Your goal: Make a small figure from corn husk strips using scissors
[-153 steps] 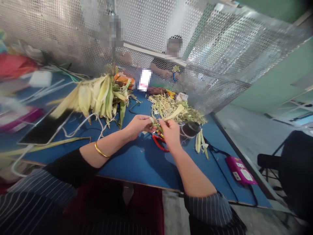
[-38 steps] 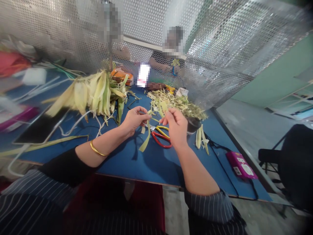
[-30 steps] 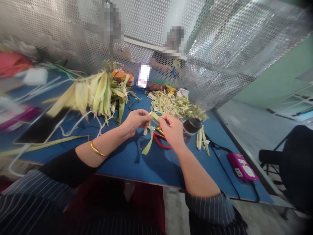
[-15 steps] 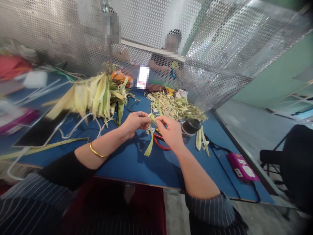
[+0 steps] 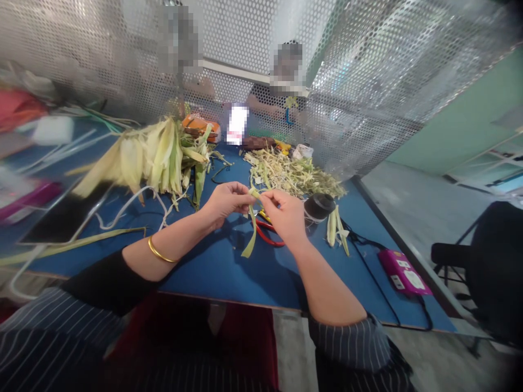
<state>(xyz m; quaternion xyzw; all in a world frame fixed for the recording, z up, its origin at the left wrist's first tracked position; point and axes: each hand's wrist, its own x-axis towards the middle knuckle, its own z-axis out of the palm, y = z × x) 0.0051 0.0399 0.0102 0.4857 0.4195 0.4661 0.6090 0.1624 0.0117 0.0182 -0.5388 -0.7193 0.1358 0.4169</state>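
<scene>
One pale husk strip (image 5: 250,239) is sitting pinched between our left hand (image 5: 229,204) and right hand (image 5: 285,215), above the blue bench (image 5: 229,275).
We are gripping it narrowly, thumbs against fingers, fingertips nearly meeting; by our judgement the piece is standing partway, with a folded part forming at the fingertips and a tail hanging loose below, though we cannot tell whether anything is fastened. Scissors (image 5: 269,242) are lying beneath, partly hidden by our right hand, while a large husk bundle (image 5: 161,158) is lying unworked to the left. Beyond our hands a heap of scraps (image 5: 286,173) is spreading; a dark spool (image 5: 320,206) is standing to the right, a purple packet (image 5: 402,272) farther over. A perforated screen (image 5: 245,32) is rising behind, and a black chair (image 5: 490,272) is standing off the right side.
</scene>
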